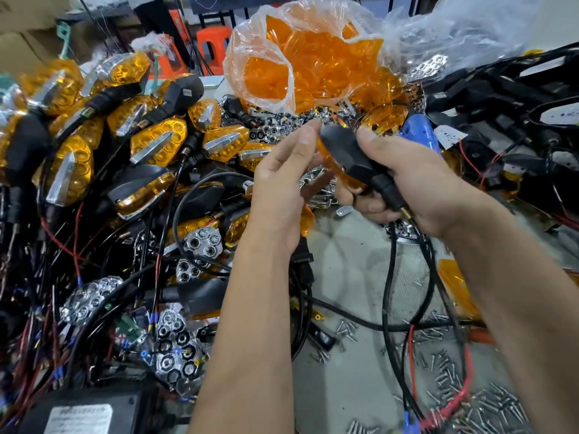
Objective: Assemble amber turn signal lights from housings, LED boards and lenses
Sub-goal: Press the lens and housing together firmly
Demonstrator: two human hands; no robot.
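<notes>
A black plastic turn signal housing (pixel 351 155) with an amber lens edge (pixel 332 166) showing along its lower left side sits in the middle of the view, held above the grey work surface (pixel 354 264). The person's right hand (pixel 404 186) grips it, thumb pressed on the housing's upper back and the other fingers curled round its black stem, from which a black cable (pixel 387 292) hangs down toward the scattered small silver screws (pixel 451 380) below the housing. The left hand (pixel 282 189) stands just left of the housing with fingers nearly straight and relaxed, its fingertips close to or touching the housing's tip; whether they actually touch cannot be told.

Directly above the housing lies a clear plastic bag of loose amber lenses (pixel 300 64). To the left of the housing is a heap of finished amber turn signal lights with chrome arrow inserts (pixel 156 142), tangled with black and red wires. Below and left of the housing, chrome honeycomb reflector pieces (pixel 175 349) lie among more wires, and a black box with a white label (pixel 83 415) sits further down at the lower left. Just right of the housing a blue cylindrical tool (pixel 419 133) rests near the right thumb, and further right is a pile of black housings and cables (pixel 517 98). A loose amber lens (pixel 454 286) lies below and to the right of the housing, beside the right forearm.
</notes>
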